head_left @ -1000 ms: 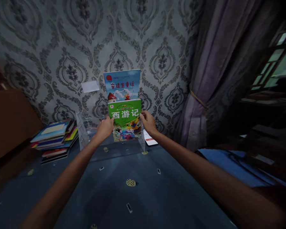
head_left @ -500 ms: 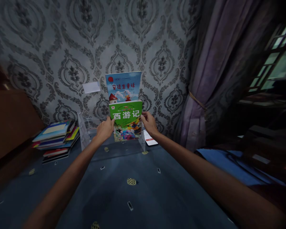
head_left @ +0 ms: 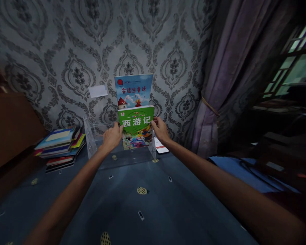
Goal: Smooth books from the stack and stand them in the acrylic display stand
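A green-covered book [head_left: 136, 122] stands upright in the front tier of a clear acrylic rack [head_left: 91, 143] on a dark blue patterned cloth. My left hand [head_left: 112, 136] grips its left edge and my right hand [head_left: 161, 129] grips its right edge. Behind it, one tier higher, a blue-covered book [head_left: 134, 90] leans against the wall. The left part of the rack holds nothing.
A stack of several books [head_left: 60, 144] lies at the left beside a brown wooden board [head_left: 10, 129]. A phone [head_left: 161, 145] lies just right of the rack. A purple curtain [head_left: 219, 85] hangs at the right, with a blue cloth [head_left: 244, 173] below it.
Both hands stay on the green book's edges; the book has barely shifted. The view has drifted slightly, moving everything a little to the right.
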Motion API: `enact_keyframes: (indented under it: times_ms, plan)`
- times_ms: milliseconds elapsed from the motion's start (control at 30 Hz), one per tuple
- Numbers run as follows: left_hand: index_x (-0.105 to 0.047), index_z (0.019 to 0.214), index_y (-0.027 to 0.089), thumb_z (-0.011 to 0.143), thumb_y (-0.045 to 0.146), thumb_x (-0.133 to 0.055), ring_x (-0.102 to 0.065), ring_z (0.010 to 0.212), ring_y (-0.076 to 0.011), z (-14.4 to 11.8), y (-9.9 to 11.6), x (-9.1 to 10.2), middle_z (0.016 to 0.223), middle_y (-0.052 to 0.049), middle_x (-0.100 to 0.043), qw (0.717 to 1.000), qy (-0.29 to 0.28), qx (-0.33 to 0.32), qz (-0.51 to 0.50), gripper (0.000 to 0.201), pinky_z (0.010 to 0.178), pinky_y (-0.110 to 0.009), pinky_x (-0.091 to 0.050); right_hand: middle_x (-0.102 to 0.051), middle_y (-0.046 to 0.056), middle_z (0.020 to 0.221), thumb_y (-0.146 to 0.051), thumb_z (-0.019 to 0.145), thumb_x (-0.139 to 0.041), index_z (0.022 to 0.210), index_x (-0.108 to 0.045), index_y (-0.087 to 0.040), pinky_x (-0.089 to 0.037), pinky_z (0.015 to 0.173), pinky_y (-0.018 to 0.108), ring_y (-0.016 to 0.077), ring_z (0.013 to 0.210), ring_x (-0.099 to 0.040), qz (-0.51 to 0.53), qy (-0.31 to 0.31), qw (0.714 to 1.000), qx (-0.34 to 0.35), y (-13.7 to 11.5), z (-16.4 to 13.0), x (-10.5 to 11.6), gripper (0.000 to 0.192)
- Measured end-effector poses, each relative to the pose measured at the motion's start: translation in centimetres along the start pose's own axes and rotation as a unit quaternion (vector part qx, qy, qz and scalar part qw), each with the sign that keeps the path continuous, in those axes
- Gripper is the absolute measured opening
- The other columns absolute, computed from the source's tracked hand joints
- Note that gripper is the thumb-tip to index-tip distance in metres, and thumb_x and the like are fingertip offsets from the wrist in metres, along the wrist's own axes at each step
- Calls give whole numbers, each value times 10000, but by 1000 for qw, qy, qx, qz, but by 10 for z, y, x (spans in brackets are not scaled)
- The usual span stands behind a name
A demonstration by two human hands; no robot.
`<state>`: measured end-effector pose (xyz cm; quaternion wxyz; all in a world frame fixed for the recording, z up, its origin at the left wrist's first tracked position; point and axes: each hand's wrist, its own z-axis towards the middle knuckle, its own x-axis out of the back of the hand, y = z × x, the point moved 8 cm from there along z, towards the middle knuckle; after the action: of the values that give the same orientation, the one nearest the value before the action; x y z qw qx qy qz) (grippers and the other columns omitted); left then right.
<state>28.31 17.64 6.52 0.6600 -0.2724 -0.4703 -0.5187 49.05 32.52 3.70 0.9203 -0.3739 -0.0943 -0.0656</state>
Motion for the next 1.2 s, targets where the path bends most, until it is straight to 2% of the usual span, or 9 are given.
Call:
enact_keyframes:
  times_ms: [467, 733, 1000, 1200]
  plan:
    - [-477, 1313, 188, 1063, 389, -274, -721, 996, -329, -7, -1, 0, 1032, -154, -747, 999, 14, -25, -23, 380, 828, -374, -503, -726, 137, 1073, -437, 885, -481, 1068, -591, -211, -536, 866, 471, 292, 987, -674, 17, 0, 1000, 3, -7, -10, 4, 311]
    - [-502, 1259, 185, 1065, 373, -271, -711, 1016, -327, -4, 2, 1, 1035, -153, -741, 1000, 9, -18, -24, 356, 834, -366, -494, -736, 129, 1042, -445, 870, -491, 989, -634, -194, -520, 874, 443, 276, 956, -670, 27, -14, 999, 13, -10, -10, 4, 312]
    - [-510, 1251, 163, 1065, 364, -253, -705, 1017, -351, 7, 1, -3, 1043, -178, -735, 999, 13, -9, -28, 376, 826, -385, -494, -704, 76, 882, -477, 846, -524, 870, -612, -200, -521, 794, 402, 244, 840, -647, 32, -23, 999, -15, 5, -6, 4, 292]
    - [-513, 1231, 142, 1064, 327, -278, -707, 1012, -346, 8, 4, -4, 1039, -193, -731, 998, 18, -24, -56, 342, 826, -371, -487, -672, 46, 817, -489, 841, -533, 859, -607, -212, -512, 714, 358, 216, 773, -618, 47, -26, 998, -34, 16, -7, 2, 288]
